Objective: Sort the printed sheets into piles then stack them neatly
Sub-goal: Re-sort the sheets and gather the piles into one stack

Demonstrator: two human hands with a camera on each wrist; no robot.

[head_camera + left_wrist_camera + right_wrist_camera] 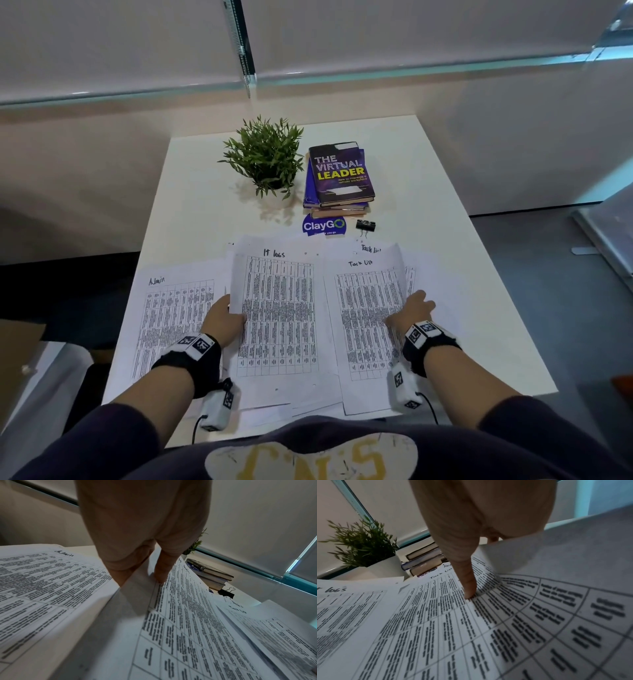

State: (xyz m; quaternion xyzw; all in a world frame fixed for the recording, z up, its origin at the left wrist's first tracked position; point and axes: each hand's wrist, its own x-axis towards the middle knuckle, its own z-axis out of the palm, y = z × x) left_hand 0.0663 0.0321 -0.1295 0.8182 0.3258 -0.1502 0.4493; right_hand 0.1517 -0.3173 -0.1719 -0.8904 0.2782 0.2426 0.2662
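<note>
Three piles of printed tables lie across the near half of the white table point(442, 192). The "Admin" pile point(171, 318) is at the left, the "IT logs" pile point(279, 308) in the middle, the "Task list" pile point(366, 308) at the right. My left hand point(222, 317) pinches the left edge of the top IT logs sheet point(180, 615), thumb on top, and that edge is raised. My right hand point(412, 308) pinches the right edge of the top Task list sheet point(522, 615). The thumb presses on the print and the paper curls up over the fingers.
Behind the piles stand a potted plant point(265, 157) and a stack of books point(342, 174). A blue ClayGo sticker point(323, 225) and a black binder clip point(365, 225) lie just beyond the sheets. The sheets reach the table's near edge, and the floor drops away at both sides.
</note>
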